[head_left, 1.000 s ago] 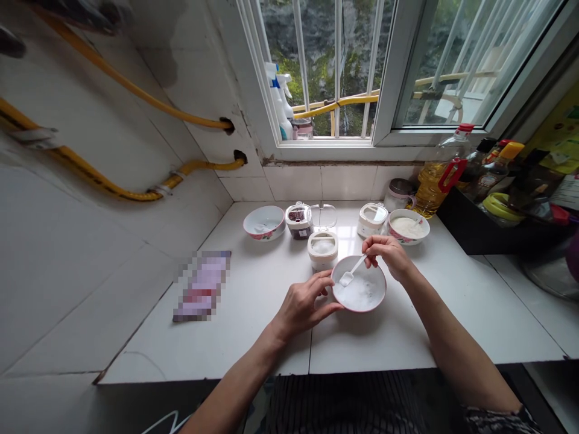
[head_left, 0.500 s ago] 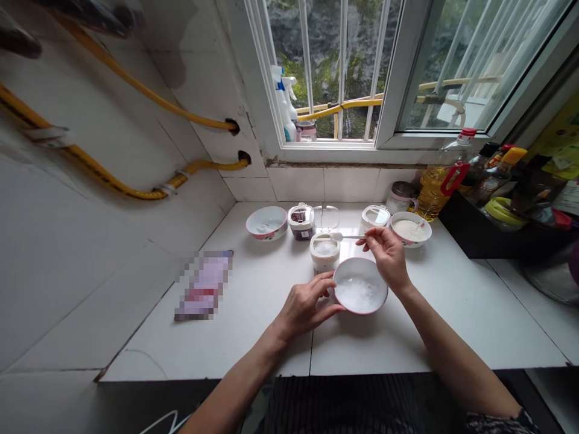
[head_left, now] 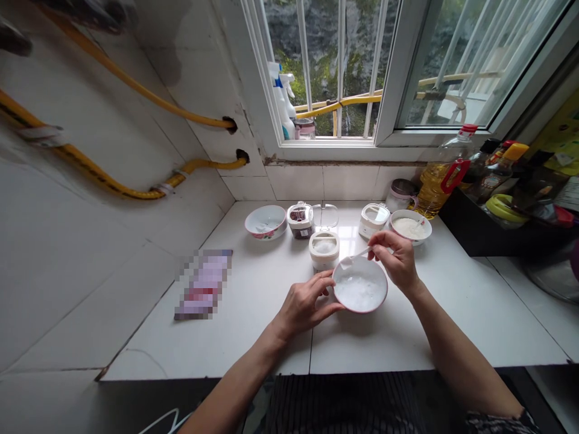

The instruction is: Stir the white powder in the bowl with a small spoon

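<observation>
One white spoon [head_left: 346, 263], pinched by its handle in the right hand [head_left: 394, 259]. One white bowl [head_left: 370, 266], left of that pinch and nearer, its side clasped by the left hand [head_left: 306, 304]. One tub [head_left: 324, 261], beyond the left fingers.

Dark seam [head_left: 310, 352] is crossing white counter [head_left: 253, 355]. Purple packet [head_left: 205, 283], blurred, is lying toward left edge. Flowered bowl [head_left: 260, 234] is standing at rear left, dark-filled canister [head_left: 301, 226] beside it. White-filled canister [head_left: 324, 258] is standing nearer front, just behind pink-rimmed bowl [head_left: 374, 271], which is holding white contents. Farther right, pale canister [head_left: 371, 224] is standing beside grain bowl [head_left: 420, 240]; dark-lidded jar [head_left: 401, 196] and oil bottle [head_left: 429, 191] are standing behind. Black box [head_left: 470, 235] is resting toward right.
</observation>
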Action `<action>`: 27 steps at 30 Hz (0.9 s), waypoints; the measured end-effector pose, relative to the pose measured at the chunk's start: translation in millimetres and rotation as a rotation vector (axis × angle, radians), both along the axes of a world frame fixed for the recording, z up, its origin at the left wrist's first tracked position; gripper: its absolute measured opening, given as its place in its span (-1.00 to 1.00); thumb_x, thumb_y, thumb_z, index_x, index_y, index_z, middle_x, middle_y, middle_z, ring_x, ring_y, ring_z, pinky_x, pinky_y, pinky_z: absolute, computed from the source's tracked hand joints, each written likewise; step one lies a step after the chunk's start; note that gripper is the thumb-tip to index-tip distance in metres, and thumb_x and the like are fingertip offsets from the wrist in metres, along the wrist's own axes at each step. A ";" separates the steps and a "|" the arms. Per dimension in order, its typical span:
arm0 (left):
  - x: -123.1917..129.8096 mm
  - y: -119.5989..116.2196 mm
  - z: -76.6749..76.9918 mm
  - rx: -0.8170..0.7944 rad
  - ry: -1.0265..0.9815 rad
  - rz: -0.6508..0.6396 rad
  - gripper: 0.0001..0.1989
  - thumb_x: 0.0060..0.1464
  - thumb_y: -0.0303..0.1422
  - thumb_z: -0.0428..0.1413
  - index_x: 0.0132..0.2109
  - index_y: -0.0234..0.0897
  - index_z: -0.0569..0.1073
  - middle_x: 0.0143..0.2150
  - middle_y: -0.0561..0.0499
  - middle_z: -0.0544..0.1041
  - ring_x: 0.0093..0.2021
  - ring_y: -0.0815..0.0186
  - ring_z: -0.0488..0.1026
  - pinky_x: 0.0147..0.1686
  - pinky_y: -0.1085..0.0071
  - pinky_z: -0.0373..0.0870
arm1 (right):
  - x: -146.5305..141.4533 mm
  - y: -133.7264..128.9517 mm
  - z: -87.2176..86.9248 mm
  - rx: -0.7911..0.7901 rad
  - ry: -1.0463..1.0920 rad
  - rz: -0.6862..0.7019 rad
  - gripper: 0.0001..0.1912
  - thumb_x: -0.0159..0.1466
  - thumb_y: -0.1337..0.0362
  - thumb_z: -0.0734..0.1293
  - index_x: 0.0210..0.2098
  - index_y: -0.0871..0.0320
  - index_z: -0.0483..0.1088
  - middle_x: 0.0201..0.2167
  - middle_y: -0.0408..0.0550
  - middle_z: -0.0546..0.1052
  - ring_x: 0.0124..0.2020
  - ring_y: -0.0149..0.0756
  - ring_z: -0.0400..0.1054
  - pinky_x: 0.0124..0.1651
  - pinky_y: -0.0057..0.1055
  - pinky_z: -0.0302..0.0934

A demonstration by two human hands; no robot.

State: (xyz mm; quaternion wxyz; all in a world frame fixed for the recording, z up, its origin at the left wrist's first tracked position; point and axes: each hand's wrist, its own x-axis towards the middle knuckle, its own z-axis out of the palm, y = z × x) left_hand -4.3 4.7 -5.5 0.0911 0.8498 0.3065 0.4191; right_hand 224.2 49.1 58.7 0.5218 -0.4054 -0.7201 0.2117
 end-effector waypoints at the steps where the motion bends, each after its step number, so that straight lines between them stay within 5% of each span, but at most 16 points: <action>1: 0.0 -0.2 0.4 -0.003 0.003 -0.001 -0.65 0.28 -0.08 0.10 -0.09 -0.31 0.38 0.03 -0.31 0.57 -0.45 0.38 0.55 -0.46 0.43 0.55 | 1.7 0.8 0.6 -0.055 -0.046 0.031 -0.85 0.14 0.44 0.21 -0.44 0.12 0.38 -0.61 -0.18 0.47 -0.56 -0.33 0.35 -0.39 -0.38 0.20; 8: 0.0 -1.3 0.5 -0.005 0.015 0.019 -0.65 0.27 -0.07 0.12 -0.09 -0.30 0.38 0.01 -0.27 0.58 -0.47 0.39 0.56 -0.46 0.44 0.56 | -6.6 2.6 -6.3 -0.046 -0.402 0.053 -0.82 0.09 0.46 0.19 -0.50 0.12 0.39 -0.58 -0.13 0.50 -0.51 -0.33 0.24 -0.26 -0.35 0.17; 19: -1.1 -1.1 -2.2 -0.035 0.007 0.017 -0.66 0.25 -0.08 0.14 -0.08 -0.29 0.39 0.02 -0.26 0.58 -0.47 0.39 0.56 -0.43 0.43 0.57 | -8.9 0.5 -4.8 -0.174 -0.292 0.176 -0.81 0.04 0.49 0.18 -0.53 0.13 0.37 -0.65 -0.20 0.47 -0.54 -0.38 0.26 -0.26 -0.41 0.19; 27: -0.7 -1.1 -2.0 -0.034 0.002 0.011 -0.66 0.26 -0.08 0.13 -0.09 -0.29 0.38 0.02 -0.27 0.57 -0.48 0.40 0.54 -0.44 0.43 0.56 | -11.6 -0.1 -3.8 -0.543 0.062 0.270 -0.88 0.00 0.37 0.21 -0.55 0.15 0.39 -0.71 -0.19 0.44 -0.65 -0.41 0.25 -0.53 -0.49 0.13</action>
